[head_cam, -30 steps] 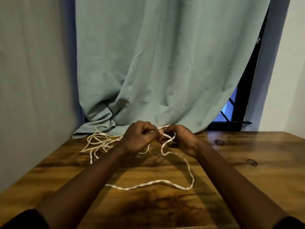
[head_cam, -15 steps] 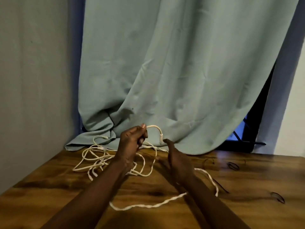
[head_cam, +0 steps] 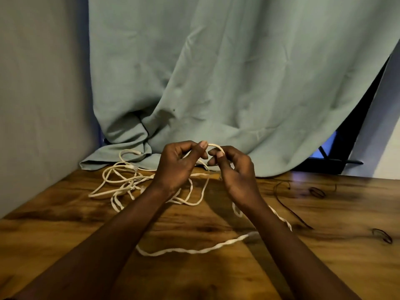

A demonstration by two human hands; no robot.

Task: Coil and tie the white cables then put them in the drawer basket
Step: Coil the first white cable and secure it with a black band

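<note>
Though partly aloft, white cable [head_cam: 194,251] slack.

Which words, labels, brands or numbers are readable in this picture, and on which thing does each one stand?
None: no text, label, brand or number shows anywhere. The cables, the table, the curtain and the wall are all plain.

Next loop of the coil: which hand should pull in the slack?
Right, probably. The right hand and left hand both pinch the raised loop of white cable, but the loose tail drops past the right wrist onto the table. The left can hold the loop.
</note>
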